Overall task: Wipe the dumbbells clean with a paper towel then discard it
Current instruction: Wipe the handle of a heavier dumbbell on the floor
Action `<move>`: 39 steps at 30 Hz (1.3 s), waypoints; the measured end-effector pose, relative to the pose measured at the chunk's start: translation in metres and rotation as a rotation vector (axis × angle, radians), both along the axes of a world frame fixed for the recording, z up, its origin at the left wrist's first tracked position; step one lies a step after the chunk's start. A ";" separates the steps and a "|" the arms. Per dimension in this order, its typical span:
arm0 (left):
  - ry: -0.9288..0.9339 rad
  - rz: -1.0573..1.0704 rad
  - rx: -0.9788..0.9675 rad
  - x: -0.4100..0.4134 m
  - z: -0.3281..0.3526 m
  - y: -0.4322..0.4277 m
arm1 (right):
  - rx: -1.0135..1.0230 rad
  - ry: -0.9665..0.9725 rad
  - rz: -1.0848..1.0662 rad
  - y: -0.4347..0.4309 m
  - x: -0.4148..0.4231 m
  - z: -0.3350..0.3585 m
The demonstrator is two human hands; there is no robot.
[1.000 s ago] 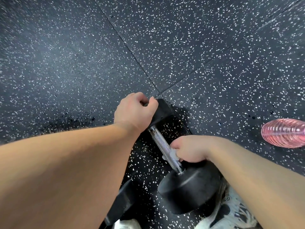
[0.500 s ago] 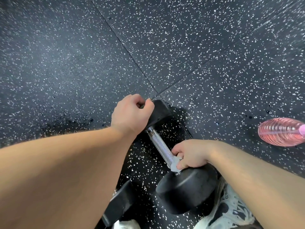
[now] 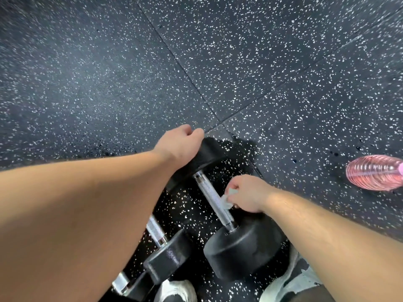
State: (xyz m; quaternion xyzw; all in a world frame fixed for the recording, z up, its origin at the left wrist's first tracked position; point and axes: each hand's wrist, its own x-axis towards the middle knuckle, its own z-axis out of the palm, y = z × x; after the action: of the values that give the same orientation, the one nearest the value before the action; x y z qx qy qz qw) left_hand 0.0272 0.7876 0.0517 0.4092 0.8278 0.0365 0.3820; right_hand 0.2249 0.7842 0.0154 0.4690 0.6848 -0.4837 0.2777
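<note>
Wiping knurled handle (image 3: 212,198) of dumbbell (image 3: 220,205) on speckled floor (image 3: 87,83), pink bottle (image 3: 374,172) well right of it. Right hand (image 3: 247,194) pinched shut on crumpled paper towel (image 3: 227,198), against handle. Left hand (image 3: 180,144) clamped over far head, steadying. Likely heavy, rolls; towel soft, flimsy.

Pretty clearly a gym: black speckled rubber floor tiles (image 3: 250,62), a couple of rubber-headed dumbbells (image 3: 239,247) and a pink water bottle (image 3: 374,172) lying around.

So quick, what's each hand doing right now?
Left hand: closed over the dumbbell's far head.
Right hand: closed on the paper towel at its handle.
</note>
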 end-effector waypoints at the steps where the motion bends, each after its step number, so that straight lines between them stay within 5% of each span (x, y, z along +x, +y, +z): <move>1: 0.012 0.004 -0.020 0.004 -0.002 0.002 | 0.014 0.011 -0.046 0.000 -0.005 0.000; 8: 0.229 0.128 0.189 0.004 -0.019 -0.017 | -0.251 0.194 -0.614 -0.009 -0.047 -0.008; 11: 0.231 0.134 0.223 0.004 -0.020 -0.017 | -0.216 0.192 -0.697 -0.008 -0.054 -0.014; 25: 0.233 0.146 0.177 0.016 -0.014 0.000 | -0.392 0.085 -0.259 -0.021 -0.043 -0.017; 33: 0.235 0.144 0.199 0.017 -0.012 0.000 | -0.299 -0.073 0.409 -0.012 -0.021 -0.005; 39: 0.201 0.025 0.123 0.019 -0.011 0.003 | -0.297 -0.081 0.043 -0.021 -0.024 -0.022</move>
State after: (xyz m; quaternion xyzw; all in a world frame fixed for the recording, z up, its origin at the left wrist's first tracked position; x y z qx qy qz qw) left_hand 0.0467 0.7906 0.0408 0.4232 0.8633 0.0509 0.2704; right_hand 0.2004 0.7633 -0.0065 0.4272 0.6038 -0.5544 0.3815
